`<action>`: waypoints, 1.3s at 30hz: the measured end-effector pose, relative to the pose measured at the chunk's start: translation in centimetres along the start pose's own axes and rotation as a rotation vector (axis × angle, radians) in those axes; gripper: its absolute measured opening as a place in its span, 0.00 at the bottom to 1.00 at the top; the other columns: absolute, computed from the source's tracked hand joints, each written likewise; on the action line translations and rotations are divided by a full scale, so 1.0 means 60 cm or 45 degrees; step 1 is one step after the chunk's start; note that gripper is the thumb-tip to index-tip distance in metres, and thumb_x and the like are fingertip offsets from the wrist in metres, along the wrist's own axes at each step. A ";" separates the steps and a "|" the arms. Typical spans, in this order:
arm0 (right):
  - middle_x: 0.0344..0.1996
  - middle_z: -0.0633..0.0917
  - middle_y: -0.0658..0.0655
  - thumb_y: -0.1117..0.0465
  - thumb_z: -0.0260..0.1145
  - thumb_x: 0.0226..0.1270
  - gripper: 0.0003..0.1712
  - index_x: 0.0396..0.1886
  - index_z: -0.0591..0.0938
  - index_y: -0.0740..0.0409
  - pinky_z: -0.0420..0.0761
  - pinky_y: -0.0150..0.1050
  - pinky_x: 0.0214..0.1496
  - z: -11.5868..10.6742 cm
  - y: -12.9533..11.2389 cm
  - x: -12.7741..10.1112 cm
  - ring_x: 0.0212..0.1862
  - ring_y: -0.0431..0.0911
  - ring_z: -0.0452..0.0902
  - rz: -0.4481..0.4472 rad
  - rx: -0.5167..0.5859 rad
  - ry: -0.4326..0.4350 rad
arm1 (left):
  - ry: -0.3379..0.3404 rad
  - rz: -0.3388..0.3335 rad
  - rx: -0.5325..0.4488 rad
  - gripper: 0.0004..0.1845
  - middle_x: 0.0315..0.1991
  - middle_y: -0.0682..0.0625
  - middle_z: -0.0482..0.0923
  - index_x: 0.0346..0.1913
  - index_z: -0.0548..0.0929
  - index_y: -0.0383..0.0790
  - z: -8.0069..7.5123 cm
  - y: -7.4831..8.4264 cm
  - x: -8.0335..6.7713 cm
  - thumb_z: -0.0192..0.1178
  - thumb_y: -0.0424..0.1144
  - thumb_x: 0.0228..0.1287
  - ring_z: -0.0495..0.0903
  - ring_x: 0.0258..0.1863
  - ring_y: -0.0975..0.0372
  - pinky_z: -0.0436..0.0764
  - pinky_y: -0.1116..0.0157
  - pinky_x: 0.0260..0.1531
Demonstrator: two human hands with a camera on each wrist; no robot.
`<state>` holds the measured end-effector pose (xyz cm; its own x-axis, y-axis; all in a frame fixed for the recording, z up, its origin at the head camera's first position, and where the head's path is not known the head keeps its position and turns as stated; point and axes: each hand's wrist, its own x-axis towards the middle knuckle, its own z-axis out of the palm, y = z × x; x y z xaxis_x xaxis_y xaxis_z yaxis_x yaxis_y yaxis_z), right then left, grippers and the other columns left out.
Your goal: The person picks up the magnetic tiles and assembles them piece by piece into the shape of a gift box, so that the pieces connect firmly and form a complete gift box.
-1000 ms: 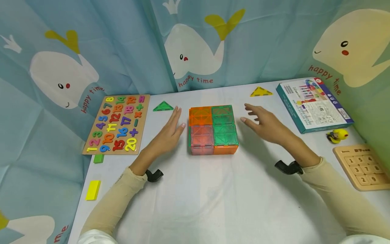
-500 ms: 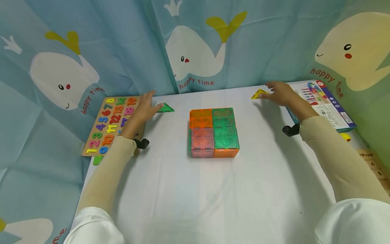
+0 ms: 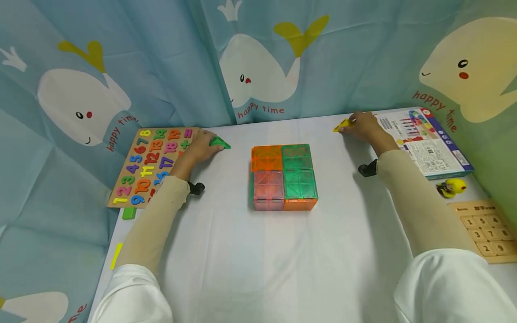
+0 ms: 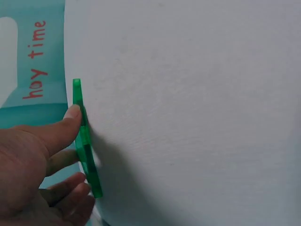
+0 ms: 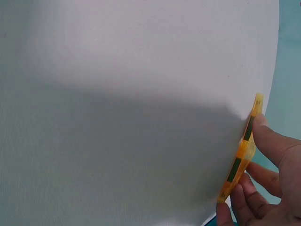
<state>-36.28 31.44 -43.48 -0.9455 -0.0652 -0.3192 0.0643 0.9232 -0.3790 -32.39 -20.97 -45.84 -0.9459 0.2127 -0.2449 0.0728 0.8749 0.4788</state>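
My left hand pinches a green triangular magnetic tile near the table's back edge. In the left wrist view the green tile is seen edge-on, between the thumb and fingers. On the far right my right hand pinches a yellow triangular magnetic tile; the right wrist view has this yellow tile edge-on too, thumb on one side and fingertips along it. Between the hands, apart from both, sits a low block of square magnetic tiles with orange, green and pink tops.
A wooden number board lies under the left forearm's side. At right are a boxed toy set, a small yellow duck figure and a wooden number puzzle. Green and yellow blocks lie at the left edge. A whale-print curtain hangs behind.
Both hands have moved outward and back from beside the tile block. The left now grips the green triangle, the right the yellow one. The tile block has stayed put.
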 end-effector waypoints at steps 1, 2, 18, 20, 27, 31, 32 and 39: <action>0.70 0.61 0.83 0.48 0.60 0.81 0.42 0.76 0.62 0.77 0.57 0.69 0.76 -0.001 -0.001 0.000 0.71 0.73 0.56 0.011 0.006 -0.011 | 0.015 0.009 0.001 0.34 0.79 0.30 0.54 0.77 0.66 0.27 0.001 -0.001 -0.001 0.59 0.47 0.80 0.55 0.78 0.42 0.62 0.44 0.76; 0.70 0.61 0.83 0.49 0.60 0.81 0.41 0.76 0.62 0.77 0.57 0.69 0.76 -0.002 -0.002 0.000 0.71 0.73 0.56 0.019 0.008 -0.024 | 0.030 0.015 -0.003 0.33 0.79 0.31 0.55 0.76 0.67 0.27 0.001 -0.002 -0.003 0.59 0.46 0.80 0.56 0.77 0.42 0.62 0.44 0.75; 0.68 0.65 0.79 0.45 0.63 0.78 0.44 0.74 0.61 0.77 0.65 0.67 0.72 -0.004 -0.020 -0.010 0.64 0.68 0.63 0.162 0.144 -0.120 | 0.121 0.084 -0.119 0.24 0.65 0.29 0.72 0.67 0.62 0.35 0.005 -0.019 -0.015 0.61 0.37 0.79 0.73 0.59 0.43 0.71 0.46 0.62; 0.71 0.63 0.80 0.41 0.63 0.76 0.50 0.76 0.59 0.76 0.64 0.68 0.74 0.000 -0.026 -0.007 0.67 0.69 0.62 0.186 0.130 -0.094 | 0.129 0.095 -0.112 0.24 0.64 0.29 0.73 0.67 0.62 0.34 0.005 -0.019 -0.017 0.60 0.36 0.79 0.73 0.58 0.43 0.71 0.45 0.62; 0.66 0.66 0.80 0.44 0.64 0.77 0.45 0.72 0.65 0.79 0.66 0.63 0.71 0.015 -0.050 0.002 0.64 0.69 0.62 0.169 0.064 -0.019 | 0.113 0.095 -0.040 0.26 0.62 0.31 0.72 0.72 0.64 0.31 0.005 -0.009 -0.019 0.59 0.38 0.80 0.71 0.59 0.44 0.70 0.46 0.66; 0.62 0.68 0.78 0.47 0.65 0.76 0.44 0.69 0.64 0.83 0.70 0.61 0.67 0.007 -0.057 -0.005 0.58 0.65 0.65 0.174 0.084 -0.035 | 0.116 0.072 -0.009 0.27 0.65 0.32 0.71 0.72 0.67 0.29 0.005 -0.003 -0.020 0.59 0.39 0.80 0.70 0.61 0.44 0.70 0.46 0.68; 0.62 0.68 0.78 0.47 0.65 0.76 0.44 0.69 0.64 0.82 0.70 0.61 0.66 0.005 -0.057 -0.007 0.57 0.65 0.66 0.165 0.090 -0.035 | 0.118 0.069 -0.006 0.26 0.65 0.32 0.71 0.72 0.68 0.29 0.005 -0.003 -0.020 0.59 0.39 0.80 0.70 0.61 0.45 0.70 0.46 0.67; 0.63 0.74 0.78 0.59 0.62 0.79 0.29 0.68 0.71 0.77 0.73 0.60 0.64 -0.007 -0.050 -0.023 0.60 0.67 0.72 -0.019 0.130 0.045 | 0.154 0.120 -0.003 0.16 0.53 0.34 0.76 0.60 0.75 0.29 0.000 -0.012 -0.028 0.59 0.38 0.80 0.73 0.52 0.46 0.72 0.48 0.58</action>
<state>-35.30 28.93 -41.55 -0.9570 -0.0636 -0.2830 0.0808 0.8786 -0.4706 -30.83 -21.98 -45.76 -0.9661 0.2398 -0.0955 0.1624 0.8523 0.4971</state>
